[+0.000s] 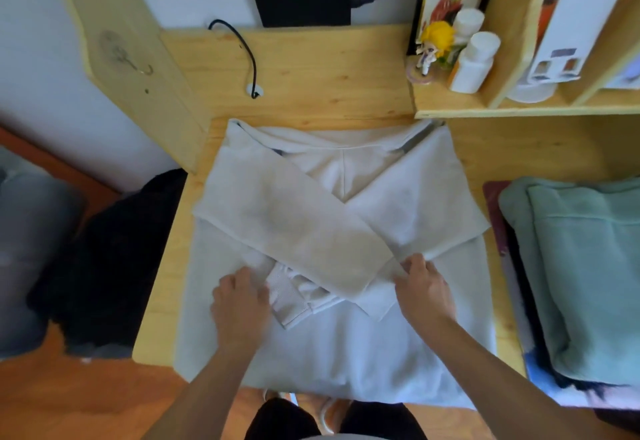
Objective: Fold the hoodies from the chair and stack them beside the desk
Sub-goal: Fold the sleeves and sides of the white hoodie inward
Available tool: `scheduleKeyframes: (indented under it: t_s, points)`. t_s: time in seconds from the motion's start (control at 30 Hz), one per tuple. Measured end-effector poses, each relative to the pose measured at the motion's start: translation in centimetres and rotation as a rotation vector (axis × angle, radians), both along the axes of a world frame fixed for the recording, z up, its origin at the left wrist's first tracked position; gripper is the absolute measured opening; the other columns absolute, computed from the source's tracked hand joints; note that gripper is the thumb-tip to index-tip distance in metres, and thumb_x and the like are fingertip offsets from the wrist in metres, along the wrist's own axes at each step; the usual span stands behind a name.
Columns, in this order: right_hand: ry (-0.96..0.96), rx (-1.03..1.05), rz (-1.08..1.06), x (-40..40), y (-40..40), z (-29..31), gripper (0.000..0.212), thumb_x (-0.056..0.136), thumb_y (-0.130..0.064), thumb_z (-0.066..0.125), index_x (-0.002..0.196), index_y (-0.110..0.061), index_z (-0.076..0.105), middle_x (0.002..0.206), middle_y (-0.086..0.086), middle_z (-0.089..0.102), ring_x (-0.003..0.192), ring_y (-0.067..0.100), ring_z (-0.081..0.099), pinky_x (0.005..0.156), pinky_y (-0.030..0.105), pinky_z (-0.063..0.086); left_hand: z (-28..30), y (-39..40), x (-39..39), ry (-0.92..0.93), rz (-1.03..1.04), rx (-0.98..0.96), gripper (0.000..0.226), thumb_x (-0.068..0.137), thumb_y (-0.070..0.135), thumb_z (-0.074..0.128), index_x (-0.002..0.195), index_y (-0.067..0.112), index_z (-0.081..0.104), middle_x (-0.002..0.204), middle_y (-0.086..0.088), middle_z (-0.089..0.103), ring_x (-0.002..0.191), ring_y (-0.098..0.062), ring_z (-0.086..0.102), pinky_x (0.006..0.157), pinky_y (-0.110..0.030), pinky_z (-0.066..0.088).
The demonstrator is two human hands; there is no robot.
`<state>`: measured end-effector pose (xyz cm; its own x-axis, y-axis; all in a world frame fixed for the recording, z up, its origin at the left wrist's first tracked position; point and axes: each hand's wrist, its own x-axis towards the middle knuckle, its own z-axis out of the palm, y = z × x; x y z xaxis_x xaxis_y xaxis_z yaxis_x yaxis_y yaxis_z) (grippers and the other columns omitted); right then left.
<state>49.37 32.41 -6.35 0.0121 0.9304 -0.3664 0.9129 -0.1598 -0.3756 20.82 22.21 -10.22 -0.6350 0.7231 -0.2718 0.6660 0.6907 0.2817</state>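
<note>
Hoodie flat on desk; left fingers pinch cuff, right fingers pinch sleeve

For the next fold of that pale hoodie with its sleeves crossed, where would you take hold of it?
Probably at the hem, the edge nearest the person, one hand at each bottom corner, coming from the near side. The pale hoodie lies flat on the desk with both sleeves already crossed, so the free hem can lift up toward the collar.
</note>
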Motion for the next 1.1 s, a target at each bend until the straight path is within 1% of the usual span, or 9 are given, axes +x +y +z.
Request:
scheduleKeyframes:
  t_s: [0.13, 0.27, 0.53, 0.67, 0.73, 0.83, 0.93, 1.0, 1.1]
  points:
    - [-0.066, 0.551, 0.501, -0.3, -1.8, -0.6, 0.052, 0.090, -0.025, 0.060, 0.139, -0.011, 0.052, 0.139, 0.016, 0.049, 0.126, 0.038, 0.046, 0.100, 0.050, 0.043, -0.1, -6.5, -0.8, 0.038, 0.269, -0.036, 0.065, 0.096, 0.037, 0.061, 0.153, 0.024, 0.033, 0.157, -0.016, 0.026, 0.143, -0.040, 0.025, 0.111, -0.060, 0.032]
    - [-0.220, 0.373, 0.770, 0.7, -0.6, -3.8, 0.060, 0.099, -0.048, 0.042, 0.153, -0.022, 0.040, 0.165, 0.010, 0.023, 0.149, 0.040, 0.024, 0.119, 0.056, 0.022, -0.6, -11.7, -1.5, 0.070, 0.161, -0.153, 0.064, 0.101, 0.040, 0.051, 0.158, 0.030, 0.024, 0.161, -0.018, 0.013, 0.149, -0.042, 0.012, 0.116, -0.062, 0.024]
    - [-0.284, 0.298, 0.681, 0.5, -1.1, -6.1, 0.067, 0.096, -0.057, 0.041, 0.155, -0.026, 0.035, 0.167, 0.004, 0.017, 0.150, 0.039, 0.021, 0.119, 0.059, 0.018, -0.8, -3.8, 4.4, 0.035, -0.274, 0.050, 0.063, 0.099, 0.056, 0.031, 0.158, 0.035, 0.033, 0.166, -0.017, 0.023, 0.150, -0.046, 0.023, 0.115, -0.064, 0.027]
    - [-0.284, 0.215, 0.666, 0.3, -0.6, -5.3, 0.068, 0.093, -0.065, 0.026, 0.154, -0.035, 0.035, 0.166, -0.002, 0.020, 0.151, 0.031, 0.019, 0.121, 0.053, 0.018, -2.7, -0.7, 5.6, -0.034, -0.360, -0.138, 0.073, 0.090, 0.070, 0.011, 0.159, 0.049, 0.005, 0.171, -0.002, -0.008, 0.156, -0.038, -0.006, 0.120, -0.066, 0.000]
    - [-0.201, 0.153, 0.538, -1.0, -0.2, -4.9, 0.068, 0.090, -0.070, 0.020, 0.147, -0.040, 0.045, 0.163, -0.005, 0.028, 0.150, 0.028, 0.020, 0.121, 0.052, 0.017, -2.0, -0.9, 4.1, -0.040, -0.383, -0.073, 0.070, 0.092, 0.066, 0.024, 0.159, 0.046, 0.019, 0.171, -0.007, 0.009, 0.155, -0.039, 0.011, 0.120, -0.064, 0.012]
    - [-0.208, 0.158, 0.442, -3.4, -0.2, -3.8, 0.069, 0.093, -0.068, 0.017, 0.129, -0.031, 0.062, 0.150, 0.000, 0.046, 0.145, 0.038, 0.026, 0.116, 0.061, 0.020, 0.0, -3.8, -0.7, 0.029, -0.080, 0.101, 0.063, 0.094, 0.049, 0.053, 0.151, 0.024, 0.045, 0.152, -0.017, 0.043, 0.137, -0.042, 0.042, 0.107, -0.058, 0.038]
    - [-0.230, 0.381, 0.386, -6.5, -2.4, -2.3, 0.040, 0.088, -0.037, 0.053, 0.114, -0.011, 0.067, 0.139, 0.015, 0.052, 0.134, 0.045, 0.037, 0.109, 0.060, 0.031, 1.6, -8.2, -6.7, -0.081, 0.230, -0.081, 0.063, 0.096, 0.040, 0.062, 0.149, 0.017, 0.037, 0.143, -0.018, 0.045, 0.128, -0.040, 0.045, 0.101, -0.054, 0.043]
    - [-0.082, 0.475, 0.367, -9.4, -5.9, -1.5, 0.032, 0.083, -0.021, 0.067, 0.113, -0.009, 0.065, 0.129, 0.015, 0.054, 0.119, 0.040, 0.047, 0.096, 0.053, 0.045, 2.0, -10.5, -9.2, -0.224, 0.341, -0.109, 0.048, 0.097, 0.036, 0.062, 0.135, 0.012, 0.045, 0.129, -0.016, 0.054, 0.118, -0.038, 0.054, 0.092, -0.046, 0.046]
    - [0.193, 0.255, 0.318, -13.9, -12.6, -1.2, 0.034, 0.084, -0.012, 0.068, 0.117, -0.014, 0.060, 0.119, 0.007, 0.051, 0.102, 0.030, 0.056, 0.079, 0.043, 0.053, 1.5, -12.8, -10.3, -0.472, 0.457, -0.073, 0.031, 0.094, 0.037, 0.063, 0.098, 0.008, 0.054, 0.096, -0.005, 0.064, 0.093, -0.030, 0.064, 0.078, -0.039, 0.051]
